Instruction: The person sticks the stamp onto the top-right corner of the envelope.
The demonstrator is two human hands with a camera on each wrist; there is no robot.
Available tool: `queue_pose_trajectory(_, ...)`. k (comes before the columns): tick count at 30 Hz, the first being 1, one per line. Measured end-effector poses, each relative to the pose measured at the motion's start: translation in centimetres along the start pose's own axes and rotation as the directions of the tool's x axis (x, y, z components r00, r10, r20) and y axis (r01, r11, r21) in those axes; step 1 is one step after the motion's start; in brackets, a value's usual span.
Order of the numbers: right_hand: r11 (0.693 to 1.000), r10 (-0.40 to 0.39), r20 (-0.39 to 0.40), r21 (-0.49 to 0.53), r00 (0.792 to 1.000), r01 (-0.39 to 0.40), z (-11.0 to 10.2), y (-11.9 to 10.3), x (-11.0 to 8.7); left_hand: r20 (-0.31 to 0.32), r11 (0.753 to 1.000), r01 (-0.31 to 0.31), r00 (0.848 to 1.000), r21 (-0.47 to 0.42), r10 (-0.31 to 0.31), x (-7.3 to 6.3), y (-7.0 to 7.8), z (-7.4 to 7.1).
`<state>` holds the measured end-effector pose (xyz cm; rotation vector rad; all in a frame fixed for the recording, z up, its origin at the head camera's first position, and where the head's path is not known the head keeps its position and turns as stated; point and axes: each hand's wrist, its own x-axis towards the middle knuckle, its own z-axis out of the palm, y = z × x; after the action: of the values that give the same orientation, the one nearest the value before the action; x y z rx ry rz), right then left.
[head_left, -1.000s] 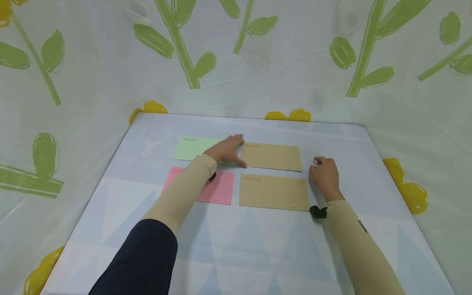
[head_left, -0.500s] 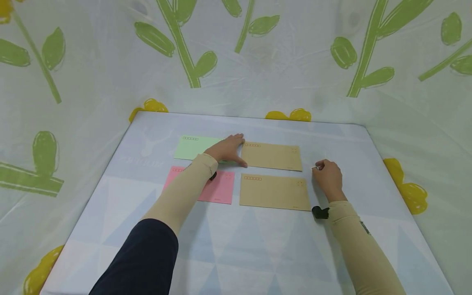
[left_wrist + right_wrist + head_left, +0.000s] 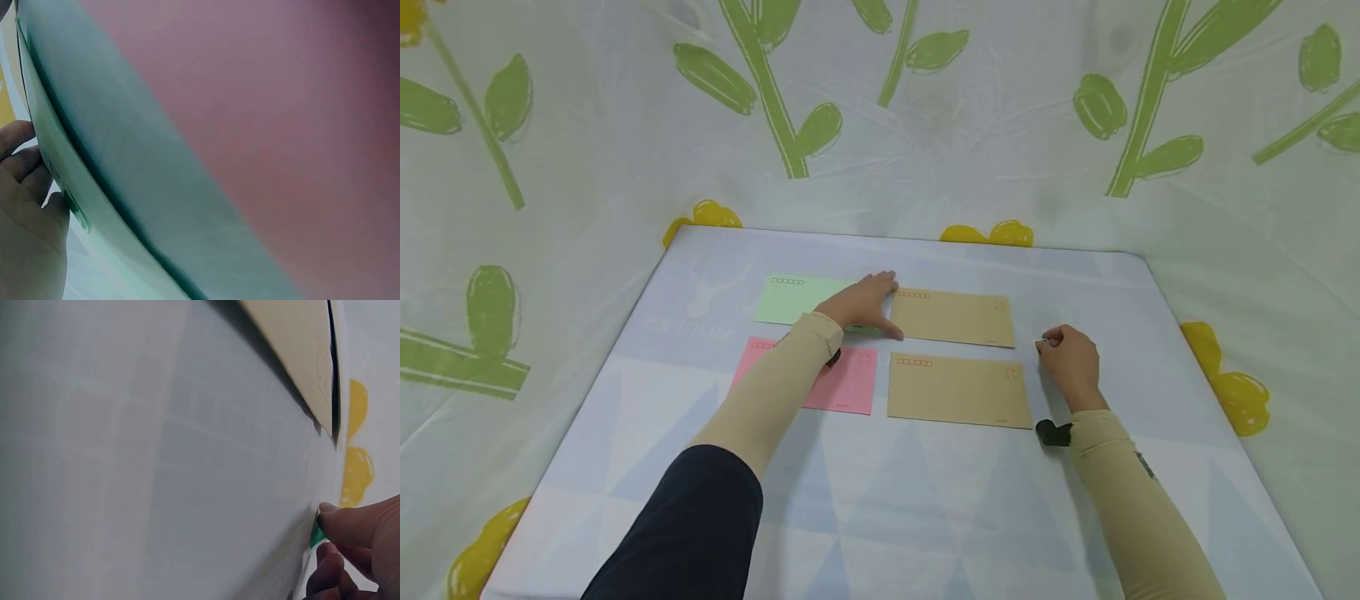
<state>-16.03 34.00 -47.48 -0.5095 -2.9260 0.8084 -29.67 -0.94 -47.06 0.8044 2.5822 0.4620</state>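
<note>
My left hand [image 3: 865, 305] lies with spread fingers across the right part of a light green envelope [image 3: 797, 300], its fingertips at the left edge of the upper brown envelope [image 3: 951, 318]. The left forearm covers part of a pink envelope [image 3: 844, 382]. A small dark green patch [image 3: 76, 209] shows on the green envelope in the left wrist view. To the right of the brown envelopes, my right hand [image 3: 1072, 363] pinches a small green and white stamp-like paper [image 3: 317, 534] between thumb and fingers, just over the table. Most of that paper is hidden by the fingers.
A lower brown envelope [image 3: 958, 390] lies flat below the upper one. All the envelopes rest on a pale table [image 3: 880, 517] with a triangle pattern. A curtain [image 3: 1000, 125] with printed leaves hangs behind the table and along its sides.
My right hand has shifted slightly right and towards me, its fingers drawn closer around the small paper. My left hand and the envelopes have stayed in place.
</note>
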Motion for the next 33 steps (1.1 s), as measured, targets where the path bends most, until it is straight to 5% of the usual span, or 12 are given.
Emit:
queue_pose_trajectory(12,0.999,0.03,0.035,0.018,0.999,-0.031,-0.25,-0.12,-0.11,0.003,1.0,-0.004,1.0,-0.012,0.004,0.2,-0.16,-0.03)
queue_pose_trajectory(33,0.998,-0.01,-0.027,0.066,1.0,0.011,0.59,-0.01,0.65,0.007,1.0,-0.01,1.0,0.022,0.01,0.44,-0.34,0.19)
